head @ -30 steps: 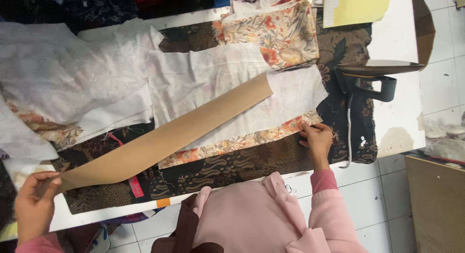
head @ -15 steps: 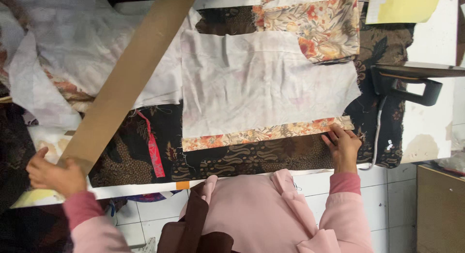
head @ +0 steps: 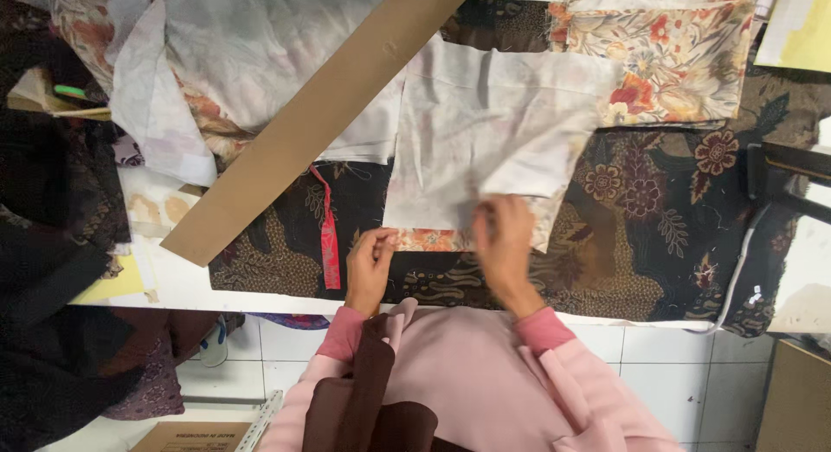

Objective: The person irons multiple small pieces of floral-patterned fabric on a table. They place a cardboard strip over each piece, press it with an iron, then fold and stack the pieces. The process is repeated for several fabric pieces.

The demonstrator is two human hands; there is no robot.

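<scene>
A white-backed piece of floral fabric [head: 485, 132] lies on the dark batik cloth [head: 640, 235] that covers the table. My left hand [head: 370, 263] pinches its near left corner, where the orange flower print shows. My right hand [head: 505, 244], blurred, grips the fabric's near right part, which is folded over toward the left. A long brown cardboard strip [head: 320, 119] lies slantwise to the left, free of both hands.
A folded stack of floral cloth [head: 666, 58] sits at the back right. A black iron [head: 788, 179] with its cord stands at the right edge. Crumpled white and floral fabric [head: 234, 45] piles at the back left. A red ribbon [head: 329, 235] lies beside the strip.
My left hand let go of the cardboard strip and came to the fabric's near left corner. My right hand moved left, folding the fabric's right side over. The view shifted right.
</scene>
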